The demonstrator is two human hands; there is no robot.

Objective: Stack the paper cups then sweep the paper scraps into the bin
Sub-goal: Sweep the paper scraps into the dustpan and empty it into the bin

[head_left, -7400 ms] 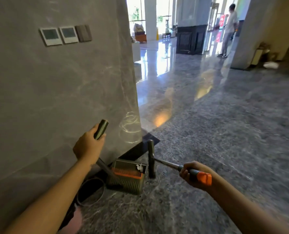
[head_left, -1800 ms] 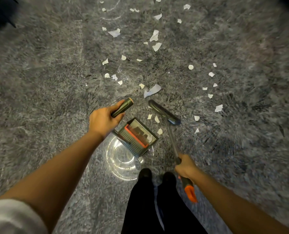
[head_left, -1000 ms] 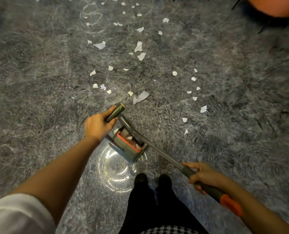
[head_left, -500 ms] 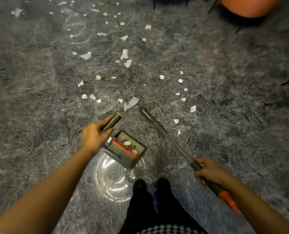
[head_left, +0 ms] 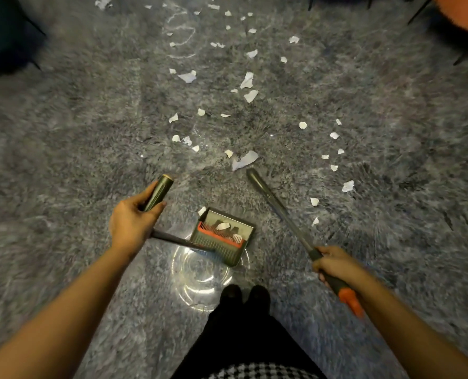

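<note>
Two paper scraps lie in the dustpan, many more on the floor.
The broom, a second ago pushing into the pan, has swung out to frame centre. The left hand has its grip closed round the dustpan handle, the right hand round the broom; one pass done, most remain, I think.

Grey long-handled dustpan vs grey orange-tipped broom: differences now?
The grey long-handled dustpan is gripped by the left hand near its handle top; the grey broom by the right hand short of its orange tip. The dustpan holds some white paper scraps; the broom's head lies beside loose ones on the floor. Both are grey with orange parts.
</note>
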